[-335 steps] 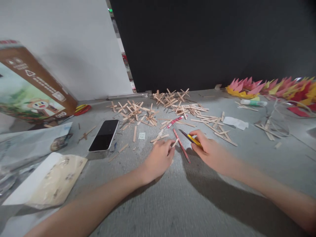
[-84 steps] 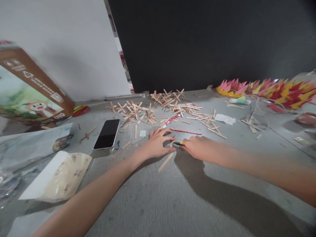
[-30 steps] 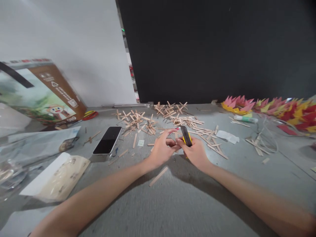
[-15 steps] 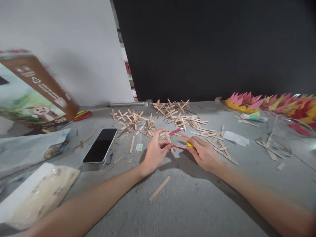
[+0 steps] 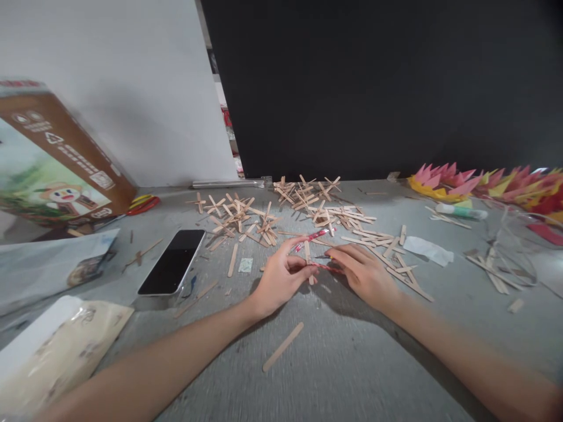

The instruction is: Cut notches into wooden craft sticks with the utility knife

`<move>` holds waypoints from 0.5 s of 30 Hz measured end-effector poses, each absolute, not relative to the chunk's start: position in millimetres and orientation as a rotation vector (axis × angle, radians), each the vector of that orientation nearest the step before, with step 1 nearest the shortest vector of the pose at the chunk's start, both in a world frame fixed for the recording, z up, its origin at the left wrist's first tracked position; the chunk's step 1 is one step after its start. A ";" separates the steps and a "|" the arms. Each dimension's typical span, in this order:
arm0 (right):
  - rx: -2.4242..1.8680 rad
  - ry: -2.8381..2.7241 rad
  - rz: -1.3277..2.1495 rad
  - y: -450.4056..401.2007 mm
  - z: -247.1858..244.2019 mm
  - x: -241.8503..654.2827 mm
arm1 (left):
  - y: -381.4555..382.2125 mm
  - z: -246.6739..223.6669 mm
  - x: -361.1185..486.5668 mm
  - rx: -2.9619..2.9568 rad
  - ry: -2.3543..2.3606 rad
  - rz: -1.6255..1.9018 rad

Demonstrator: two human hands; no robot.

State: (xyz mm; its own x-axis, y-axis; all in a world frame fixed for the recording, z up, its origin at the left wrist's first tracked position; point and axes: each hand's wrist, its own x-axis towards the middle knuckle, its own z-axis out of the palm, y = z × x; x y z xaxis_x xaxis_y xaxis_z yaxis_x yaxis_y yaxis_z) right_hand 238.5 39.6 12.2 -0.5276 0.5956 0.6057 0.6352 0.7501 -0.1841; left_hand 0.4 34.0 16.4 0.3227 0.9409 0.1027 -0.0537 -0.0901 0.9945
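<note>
Around the middle of the bench (image 5: 229, 381), well in from its back edge, the two hands are close together. The left hand (image 5: 281, 278) has thumb and forefinger pinched on a short wooden stick (image 5: 307, 252) and a thin red-striped rod (image 5: 326, 268), which seem to cross there. The right hand (image 5: 363, 274) is curled over a cutter (image 5: 324, 257), only its dark tip poking out leftward; the rod's other end runs in under those fingers, and I cannot tell whether they grip it.

As I judge it, the pinch should sit right on the crossing, so neither piece twists, and the blade ought to be angled away from the left thumb. Bracing both wrists on the bench would steady things.

A shiny red wrapper (image 5: 317, 235) lies just beyond the hands, a loose stick (image 5: 282, 347) on their near side. Crossed sticks (image 5: 235, 212) are heaped toward the back edge, and a phone (image 5: 172, 262) lies toward the bench's left side.
</note>
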 end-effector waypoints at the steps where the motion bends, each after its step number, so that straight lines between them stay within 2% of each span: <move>1: -0.915 -2.293 -0.076 40.3 12.3 238.6 | 34.0 16.6 0.6 1.386 0.882 1.039; 15: -0.906 -2.292 -0.032 41.6 9.8 239.7 | 39.2 17.6 -4.8 1.229 0.683 0.988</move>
State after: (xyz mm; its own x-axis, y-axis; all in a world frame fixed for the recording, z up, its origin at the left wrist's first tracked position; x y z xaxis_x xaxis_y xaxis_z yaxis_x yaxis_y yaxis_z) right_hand 239.7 41.6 9.8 -0.5393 0.6003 0.5906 0.6166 0.7591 -0.2086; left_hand -4.8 39.2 17.6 0.4399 0.8946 0.0785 -0.2424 0.0341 0.9696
